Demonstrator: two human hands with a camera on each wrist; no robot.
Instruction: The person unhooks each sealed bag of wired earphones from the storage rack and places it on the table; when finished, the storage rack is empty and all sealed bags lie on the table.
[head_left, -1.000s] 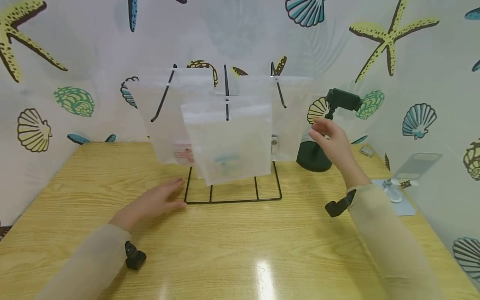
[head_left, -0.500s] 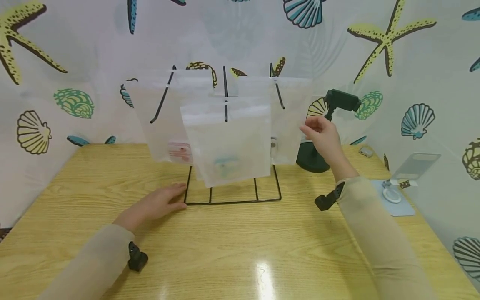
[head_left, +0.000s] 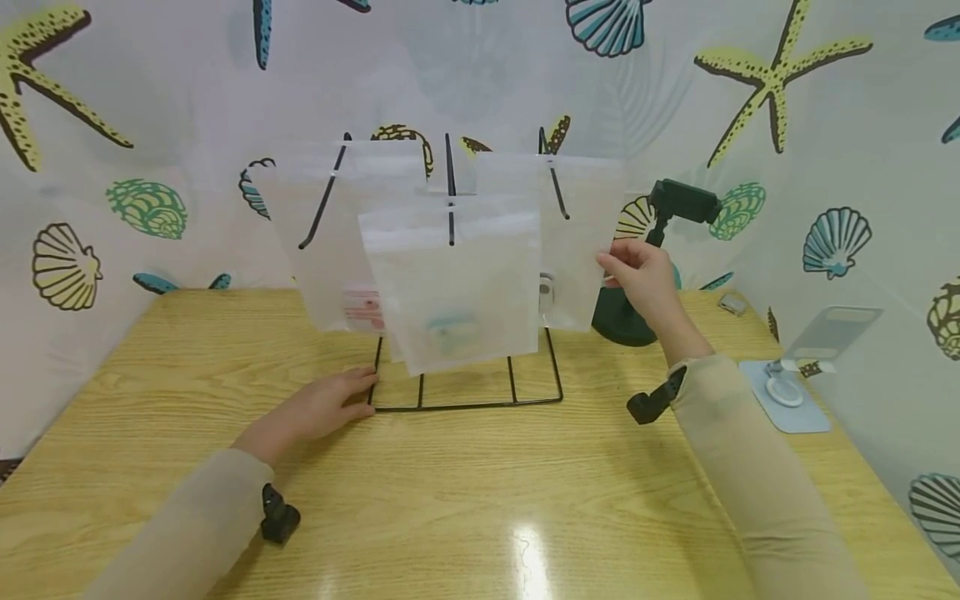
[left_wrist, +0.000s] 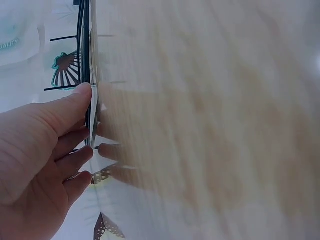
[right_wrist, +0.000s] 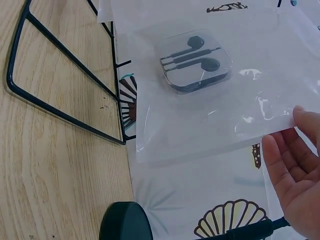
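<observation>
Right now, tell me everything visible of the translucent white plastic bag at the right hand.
The translucent white plastic bag looks thin and glossy, with some creases. It hangs from the rightmost bent black metal hook. Inside shows a clear rounded-square case with grey-looking earphones. The right hand pinches its right edge; from the head view, the front white bag hides its left side.

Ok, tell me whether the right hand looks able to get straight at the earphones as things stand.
Probably not: the earphones sit in a clear case inside the translucent bag, so its film is in the way. The right hand is near, but pinches only the bag's edge.
</observation>
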